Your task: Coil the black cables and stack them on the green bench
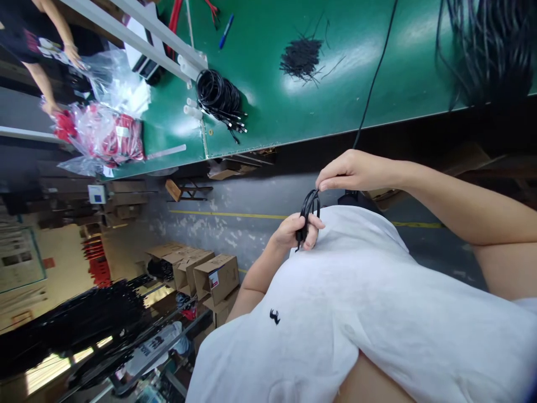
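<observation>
A small coil of black cable (309,206) hangs between my hands, in front of the white shirt and below the table edge. My left hand (300,228) is closed around the lower part of the loops. At the top of the coil, the fingers of my right hand (346,170) pinch the cable. From behind that hand a straight length of black cable (375,84) runs up over the green table (260,120). Exactly where the cable's near end lies is hidden by my left fingers.
On the table are stacked coiled black cables (220,98), a pile of short black ties (301,57), a blue pen (226,31) and a heap of long black cables (490,56). A co-worker's hands (51,106) touch bagged red items (121,137). Cardboard boxes (216,277) stand at left.
</observation>
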{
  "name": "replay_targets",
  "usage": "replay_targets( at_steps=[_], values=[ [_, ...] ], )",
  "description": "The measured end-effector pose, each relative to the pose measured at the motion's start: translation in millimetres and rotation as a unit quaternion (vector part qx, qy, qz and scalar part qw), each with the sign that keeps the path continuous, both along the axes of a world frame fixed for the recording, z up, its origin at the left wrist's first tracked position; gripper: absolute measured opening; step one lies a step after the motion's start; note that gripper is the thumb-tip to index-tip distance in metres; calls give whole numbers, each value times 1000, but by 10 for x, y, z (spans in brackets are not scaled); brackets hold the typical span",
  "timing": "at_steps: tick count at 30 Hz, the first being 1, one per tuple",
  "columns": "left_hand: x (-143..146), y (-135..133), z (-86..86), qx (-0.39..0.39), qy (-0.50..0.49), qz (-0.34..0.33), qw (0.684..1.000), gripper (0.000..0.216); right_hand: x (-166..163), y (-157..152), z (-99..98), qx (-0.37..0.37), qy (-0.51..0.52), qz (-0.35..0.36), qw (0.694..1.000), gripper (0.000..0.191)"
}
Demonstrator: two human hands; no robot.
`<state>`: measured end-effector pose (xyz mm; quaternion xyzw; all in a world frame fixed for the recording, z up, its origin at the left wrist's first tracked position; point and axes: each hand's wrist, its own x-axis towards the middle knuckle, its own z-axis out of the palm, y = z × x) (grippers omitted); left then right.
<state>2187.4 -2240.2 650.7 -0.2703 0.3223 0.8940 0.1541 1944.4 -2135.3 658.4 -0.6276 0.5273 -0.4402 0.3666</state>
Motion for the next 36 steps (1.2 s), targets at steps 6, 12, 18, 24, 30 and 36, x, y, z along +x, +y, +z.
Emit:
replay_targets(
  at_steps=[6, 12, 18, 24, 30, 36],
  values=[
    [74, -63, 75, 1, -109, 43, 993, 61, -111, -131, -271, 6, 20, -18, 1000, 38],
    [309, -350, 310, -191, -66, 347, 916, 62, -1208, 427, -1192, 197, 322, -194, 906, 42],
    [90, -409, 521, -131, -15, 397, 908, 51, -852, 1051, -842, 200, 481, -116, 846, 37],
    [-161, -420, 348, -67, -29, 274, 959, 41, 356, 788, -102, 12, 260, 144, 955, 46],
    [-304, -183, 143, -114, -4, -25, 993, 41, 170, 266, 105, -8, 175, 157, 972, 49],
    [-231, -205, 155, -58, 38, -145, 987, 59, -56, 104, 100, 66, 88, 94, 990, 42]
  ],
)
